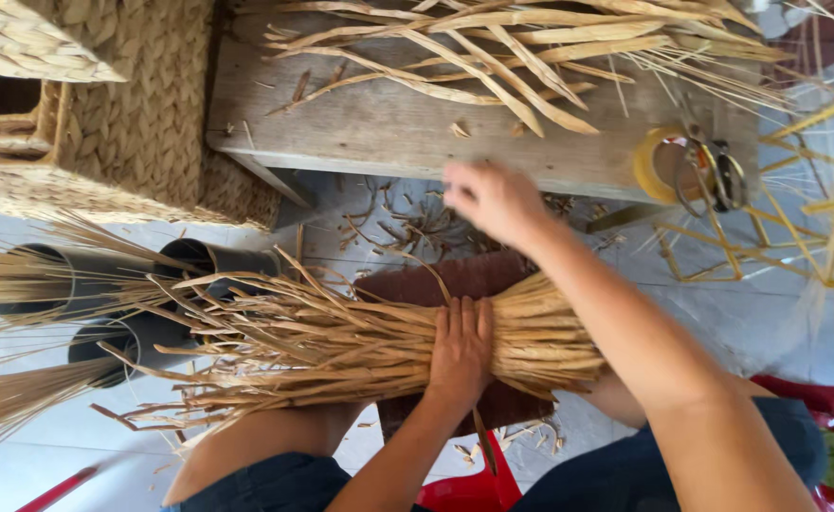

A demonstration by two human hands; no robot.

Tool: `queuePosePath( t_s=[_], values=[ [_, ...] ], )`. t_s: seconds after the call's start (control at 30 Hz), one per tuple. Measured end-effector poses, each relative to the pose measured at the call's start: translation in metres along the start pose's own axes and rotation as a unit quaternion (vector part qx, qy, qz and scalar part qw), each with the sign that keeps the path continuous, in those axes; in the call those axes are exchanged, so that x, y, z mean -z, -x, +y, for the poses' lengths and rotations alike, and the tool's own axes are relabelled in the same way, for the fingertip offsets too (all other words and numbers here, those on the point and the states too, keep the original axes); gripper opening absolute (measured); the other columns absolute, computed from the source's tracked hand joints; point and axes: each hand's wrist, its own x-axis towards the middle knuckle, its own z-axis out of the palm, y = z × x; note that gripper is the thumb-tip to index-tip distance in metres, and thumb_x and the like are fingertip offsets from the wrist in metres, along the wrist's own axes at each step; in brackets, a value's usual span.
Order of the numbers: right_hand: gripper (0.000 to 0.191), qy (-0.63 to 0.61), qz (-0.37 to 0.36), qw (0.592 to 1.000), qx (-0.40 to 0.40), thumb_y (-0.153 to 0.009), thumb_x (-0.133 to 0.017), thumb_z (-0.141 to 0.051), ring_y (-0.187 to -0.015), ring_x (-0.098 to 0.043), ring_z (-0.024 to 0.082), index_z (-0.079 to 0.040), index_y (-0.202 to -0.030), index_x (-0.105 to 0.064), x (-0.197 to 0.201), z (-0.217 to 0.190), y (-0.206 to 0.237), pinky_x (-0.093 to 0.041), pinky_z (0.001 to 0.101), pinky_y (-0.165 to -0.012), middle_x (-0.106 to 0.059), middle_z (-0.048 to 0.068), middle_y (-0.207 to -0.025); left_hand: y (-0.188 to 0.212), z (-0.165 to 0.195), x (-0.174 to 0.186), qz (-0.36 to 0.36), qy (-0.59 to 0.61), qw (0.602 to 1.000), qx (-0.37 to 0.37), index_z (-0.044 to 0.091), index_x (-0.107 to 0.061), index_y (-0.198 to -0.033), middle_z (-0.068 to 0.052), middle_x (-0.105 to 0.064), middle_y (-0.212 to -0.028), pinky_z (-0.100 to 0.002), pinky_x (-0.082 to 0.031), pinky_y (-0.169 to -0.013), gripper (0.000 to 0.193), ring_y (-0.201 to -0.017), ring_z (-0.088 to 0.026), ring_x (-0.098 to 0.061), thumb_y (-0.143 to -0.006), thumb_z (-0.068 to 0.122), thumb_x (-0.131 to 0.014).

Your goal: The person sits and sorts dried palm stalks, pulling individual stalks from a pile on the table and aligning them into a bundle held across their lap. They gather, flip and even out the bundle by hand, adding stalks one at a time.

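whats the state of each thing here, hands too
left hand: flat, palm down, pressing on the bundle
right hand: raised above the bundle, blurred, holding nothing visible
bundle of dried tan straw strips: lying across the lap on a dark red cloth
grey plastic tubes: lying on the floor, straw sticking out
scissors: on the wooden bench, over a yellow tape roll

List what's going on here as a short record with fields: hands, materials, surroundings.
left hand: flat on the bundle of dried strips, on a brown cloth
right hand: blurred, raised before the wooden bench
bench: loose strips, tape roll, scissors
floor: grey tubes, woven basket
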Motion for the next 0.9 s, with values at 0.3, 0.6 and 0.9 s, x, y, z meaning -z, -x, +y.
queuePosePath(
  t_s=[0.3, 0.6, 0.9],
  values=[
    [0.121, 0.161, -0.020, 0.978, -0.132, -0.078, -0.074, -0.073, -0.157, -0.005, 0.033, -0.015, -0.165, -0.013, 0.061, 0.052, -0.213, -0.007, 0.0538, -0.125, -0.005, 0.016, -0.171, -0.004, -0.008, -0.021, 0.050, 0.039, 0.998, -0.005, -0.006, -0.034, -0.151, -0.032, -0.044, -0.148, -0.057, -0.022, -0.118, 0.071, -0.139, -0.047, -0.039, -0.090, 0.023, -0.056],
    [0.128, 0.212, -0.163, 0.944, -0.194, -0.073, -0.068, -0.086, -0.157, -0.019, 0.037, -0.016, -0.167, -0.016, 0.044, 0.029, -0.183, 0.002, 0.0584, -0.129, -0.028, 0.021, -0.163, -0.007, -0.013, -0.016, 0.049, 0.043, 0.998, -0.006, -0.006, -0.032, -0.153, -0.031, -0.042, -0.150, -0.055, -0.020, -0.120, 0.077, -0.141, -0.045, -0.038, -0.088, 0.024, -0.062],
    [0.064, 0.247, -0.021, 0.968, -0.039, -0.089, -0.082, -0.043, -0.125, -0.054, 0.028, -0.009, -0.141, -0.062, 0.011, 0.090, -0.196, -0.040, 0.0495, -0.112, -0.060, 0.013, -0.133, -0.008, -0.014, -0.015, -0.039, 0.060, 0.997, -0.018, -0.006, -0.022, -0.156, -0.033, -0.034, -0.154, -0.056, -0.015, -0.119, 0.083, -0.143, -0.047, -0.030, -0.090, 0.025, -0.061]
  ],
)
